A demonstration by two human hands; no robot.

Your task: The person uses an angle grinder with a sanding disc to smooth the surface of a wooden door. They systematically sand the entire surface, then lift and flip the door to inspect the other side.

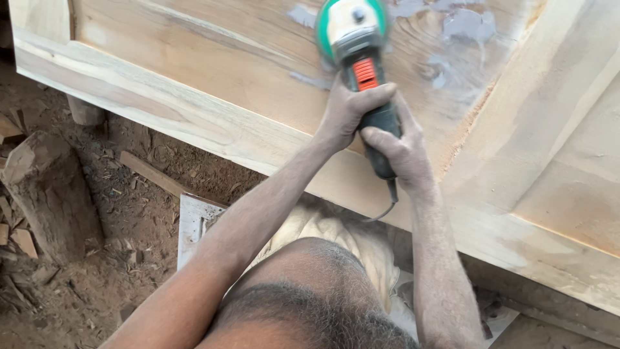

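We see both hands wrapped around an angle grinder (358, 58) that rests on a large pale wooden panel (213, 58). The left hand (345, 110) has its grip clamped on the grinder's dark body just below the orange switch, and the right hand (403, 148) has its grip closed on the tail of the handle, just behind the left hand. The grinder's green guard sits at the far end of the tool, touching the panel among grey patches of filler (465, 26). A thin cord (387, 203) hangs from the handle's tail, over the panel's near frame rail (194, 123). Below that rail, on the dirt floor (129, 213), lie wood scraps and a thick log (48, 194), well apart from the grinder.
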